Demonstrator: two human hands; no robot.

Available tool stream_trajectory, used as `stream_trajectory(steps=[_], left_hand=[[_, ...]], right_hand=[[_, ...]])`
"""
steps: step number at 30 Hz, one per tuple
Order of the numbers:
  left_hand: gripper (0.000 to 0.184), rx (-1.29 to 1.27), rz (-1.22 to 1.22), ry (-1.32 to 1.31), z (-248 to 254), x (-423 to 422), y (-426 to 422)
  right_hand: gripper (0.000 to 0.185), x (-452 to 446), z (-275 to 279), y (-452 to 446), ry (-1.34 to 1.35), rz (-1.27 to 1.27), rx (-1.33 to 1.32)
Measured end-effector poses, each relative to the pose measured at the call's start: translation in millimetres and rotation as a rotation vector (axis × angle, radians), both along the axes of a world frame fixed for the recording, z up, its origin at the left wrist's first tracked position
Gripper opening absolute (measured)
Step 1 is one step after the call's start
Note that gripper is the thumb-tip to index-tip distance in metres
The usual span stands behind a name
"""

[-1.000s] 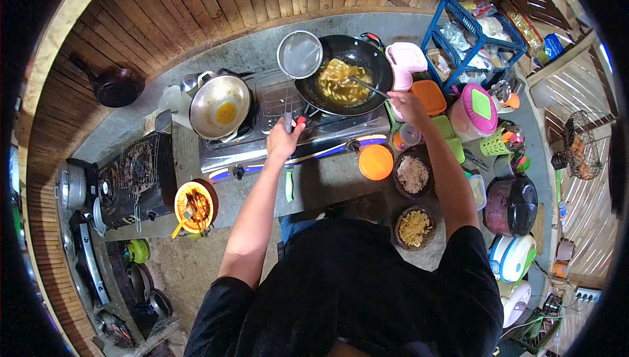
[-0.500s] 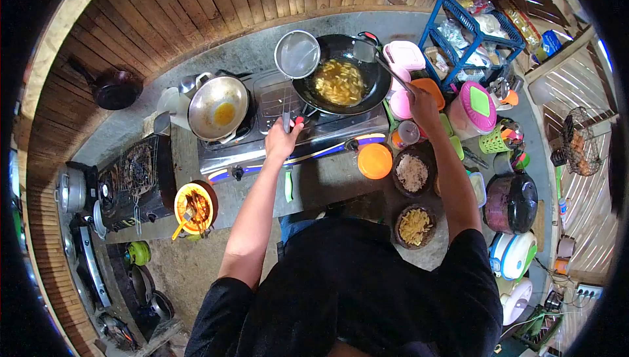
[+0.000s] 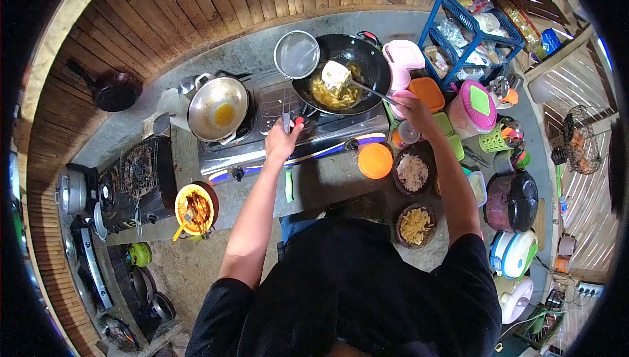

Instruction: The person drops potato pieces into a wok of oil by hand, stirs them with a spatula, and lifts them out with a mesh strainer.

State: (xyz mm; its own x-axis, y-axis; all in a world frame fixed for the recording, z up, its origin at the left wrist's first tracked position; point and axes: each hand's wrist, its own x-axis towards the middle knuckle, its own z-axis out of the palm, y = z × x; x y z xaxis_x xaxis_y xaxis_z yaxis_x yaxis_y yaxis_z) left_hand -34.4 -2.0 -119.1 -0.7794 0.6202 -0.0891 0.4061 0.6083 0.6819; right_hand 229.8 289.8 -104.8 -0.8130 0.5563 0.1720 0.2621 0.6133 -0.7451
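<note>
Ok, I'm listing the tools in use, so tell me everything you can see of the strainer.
The strainer has a round, fine mesh bowl in a thin, pale rim, and a long, narrow handle that looks like metal. No food shows in the mesh. The left hand grips the handle, with the bowl beyond the hand. In this view the bowl overlaps the left edge of the wok; whether it touches the wok cannot be told.

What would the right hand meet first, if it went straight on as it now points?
Probably the nearest pink container, though depth is unclear and the right hand may pass above it.
</note>
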Motion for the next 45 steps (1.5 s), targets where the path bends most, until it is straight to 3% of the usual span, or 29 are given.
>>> stream_trajectory(steps=[3,8,12,17,18,23,27,30,32,36,38,41,45], left_hand=[[0.036,-0.034,0.011,-0.007,-0.7,-0.4,0.4],[0.037,-0.022,0.004,-0.018,-3.9,-2.2,0.7],[0.038,-0.007,0.003,-0.020,-5.5,-3.2,-0.2],[0.038,-0.026,0.002,-0.003,-0.5,-1.2,0.1],[0.038,-0.026,0.002,-0.003,-1.8,-1.8,0.3],[0.038,-0.022,0.011,0.044,-4.4,-2.0,0.7],[0.038,-0.019,-0.001,0.010,-6.1,-4.5,0.5],[0.038,-0.027,0.014,-0.046,-5.4,-3.3,0.5],[0.038,-0.004,0.011,-0.041,-5.8,-3.6,0.1],[0.038,-0.016,0.020,-0.054,-14.5,-5.9,1.2],[0.039,0.021,0.002,0.109,-24.5,-8.7,1.3],[0.039,0.024,0.006,0.074,-23.6,-8.9,1.2],[0.040,0.015,0.015,0.075,-14.4,-5.8,1.1]], right_hand=[[0.025,-6.4,11.3,-5.6,0.044,-0.098,0.085],[0.027,-20.8,19.6,1.5,-0.086,-0.268,0.391],[0.026,-30.1,7.4,12.5,-0.236,-0.294,0.451],[0.028,-35.8,-26.3,23.0,0.010,-0.057,0.325],[0.028,-37.0,-25.9,23.5,0.010,-0.057,0.325],[0.028,-34.5,3.1,2.9,-0.155,0.058,-0.175],[0.028,-24.3,4.9,7.0,-0.068,0.132,-0.177],[0.029,-14.0,23.2,5.2,-0.150,0.004,-0.058],[0.029,-10.1,10.9,19.8,-0.075,-0.066,0.246],[0.027,-2.4,21.3,12.0,-0.167,-0.236,0.414],[0.024,0.9,14.3,15.2,-0.177,-0.286,0.537],[0.023,1.8,25.3,7.8,-0.396,-0.276,0.491],[0.024,8.6,2.5,24.6,-0.232,-0.142,0.478]])
